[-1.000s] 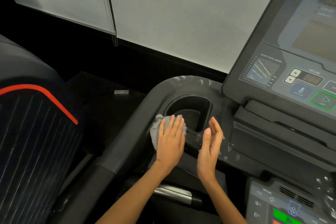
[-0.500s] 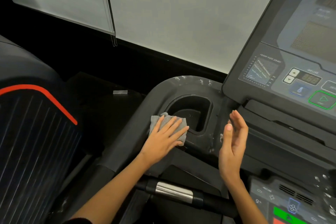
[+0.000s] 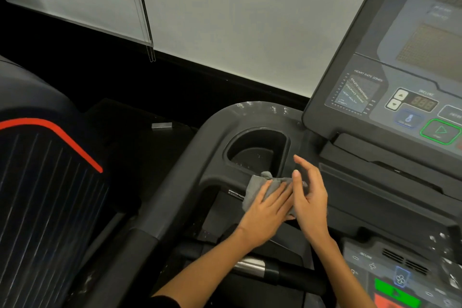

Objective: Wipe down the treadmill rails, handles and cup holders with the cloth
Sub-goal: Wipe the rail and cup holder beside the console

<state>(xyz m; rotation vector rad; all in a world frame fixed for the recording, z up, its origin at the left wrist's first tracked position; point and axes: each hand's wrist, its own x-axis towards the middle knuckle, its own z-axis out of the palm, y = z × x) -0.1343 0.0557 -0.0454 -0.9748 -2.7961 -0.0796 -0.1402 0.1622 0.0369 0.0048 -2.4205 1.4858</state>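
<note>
Fingers (image 3: pixel 275 194) of the left hand (image 3: pixel 265 215), straight and together, press the grey cloth (image 3: pixel 252 190) onto the near rim of the cup holder (image 3: pixel 257 150); the right hand (image 3: pixel 311 197) hovers beside it, loosely spread. Judged progress: rim underway; handle (image 3: pixel 250 267) and rail (image 3: pixel 120 252) seemingly pending. Count: one cloth, one cup holder, two hands.

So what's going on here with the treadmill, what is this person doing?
A person is wiping down a treadmill. The left hand presses a grey cloth flat against the near rim of the cup holder, just left of the console. The right hand is open beside it, fingers relaxed, next to the cloth but not clearly gripping it. The inside of the cup holder shows a few specks. A handle with a metal sensor band lies below the arms.
</note>
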